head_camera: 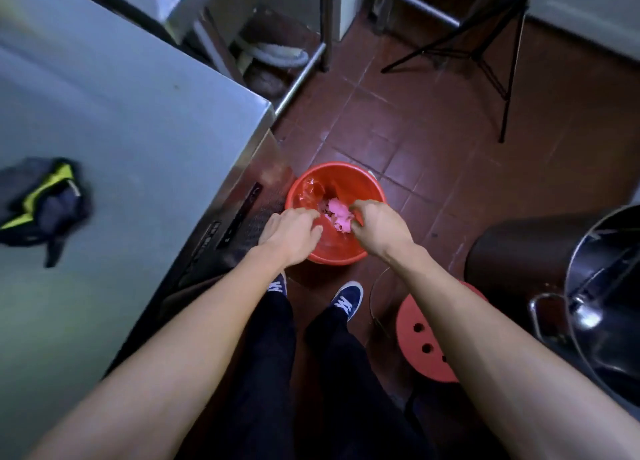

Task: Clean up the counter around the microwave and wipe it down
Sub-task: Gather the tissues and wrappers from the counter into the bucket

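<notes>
Both hands were stretched out and down over a round red plastic bucket (334, 251) that stood on the reddish-brown tiled floor (433, 154), just beside the corner of a stainless-steel counter (121, 120). The right hand (379, 225) had its fingers curled round a crumpled pink cloth (339, 213), gripping it above the bucket's opening. The left hand (292, 232) hovered over the bucket's near-left rim with its fingers bent downward; whether it touched the cloth or held anything could not be told, since its fingertips were blurred. Inside the bucket, toward the far-left wall, some glossy red material showed, too unclear to identify. On the counter's top, well apart from the bucket, lay a bunched dark blue and yellow-green rag (45, 210). Beneath the arms the person's dark trousers (277, 355) and blue lace-up shoes (348, 298) with white laces were visible, the toes pointing toward the bucket. To the right of the shoes stood a low red plastic stool (420, 342) with round holes in its seat, partly hidden by the right forearm. Farther right were a dark cylindrical bin (512, 262) and a large shiny steel pot (609, 293). Near the top of the view, the black legs of a tripod stand (485, 51) rested on the floor.
</notes>
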Motion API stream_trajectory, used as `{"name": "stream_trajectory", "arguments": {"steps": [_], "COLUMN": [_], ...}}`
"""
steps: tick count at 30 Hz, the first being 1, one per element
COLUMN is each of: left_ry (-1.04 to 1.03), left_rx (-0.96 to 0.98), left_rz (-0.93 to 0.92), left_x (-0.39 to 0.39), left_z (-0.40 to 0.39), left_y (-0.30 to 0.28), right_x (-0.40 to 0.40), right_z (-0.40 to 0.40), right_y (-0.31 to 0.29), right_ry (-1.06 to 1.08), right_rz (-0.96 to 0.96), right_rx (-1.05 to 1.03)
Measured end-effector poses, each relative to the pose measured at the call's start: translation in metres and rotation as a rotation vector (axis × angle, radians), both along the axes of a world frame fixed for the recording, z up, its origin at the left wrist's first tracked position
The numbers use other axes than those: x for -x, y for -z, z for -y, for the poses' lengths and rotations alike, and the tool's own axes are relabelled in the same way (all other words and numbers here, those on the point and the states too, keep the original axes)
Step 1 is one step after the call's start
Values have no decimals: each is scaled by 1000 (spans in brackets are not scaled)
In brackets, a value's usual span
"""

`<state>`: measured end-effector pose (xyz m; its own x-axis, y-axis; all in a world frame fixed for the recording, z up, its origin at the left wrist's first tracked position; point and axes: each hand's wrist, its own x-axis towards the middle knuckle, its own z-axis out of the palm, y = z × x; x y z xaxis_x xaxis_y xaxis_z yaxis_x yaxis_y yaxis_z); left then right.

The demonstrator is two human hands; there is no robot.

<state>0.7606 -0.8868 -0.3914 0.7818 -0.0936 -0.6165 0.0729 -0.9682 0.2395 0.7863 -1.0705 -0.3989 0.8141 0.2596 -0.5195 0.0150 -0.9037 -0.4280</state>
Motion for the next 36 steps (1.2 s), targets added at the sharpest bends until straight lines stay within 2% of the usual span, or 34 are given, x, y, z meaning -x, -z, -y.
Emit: {"name": "stream_trajectory", "arguments": {"steps": [10,18,23,36], "left_ry": [-144,-315,-400,-676], "left_rx": [1,15,21,-72], "left_rz": [196,286,335,461], "left_x": [31,90,158,385], "left_z": [-43,-110,-172,-342], "left_y": [-128,-186,-207,-240], "right_x": [11,47,92,269], "right_z": [-32,-108,-179,-371], "right_y": [-130,-193,-216,-245], "right_ry": [-109,-292,-395,-635], "right_rz": [194,310,374,349], "right_rx": [-21,-45,-64,-221]}}
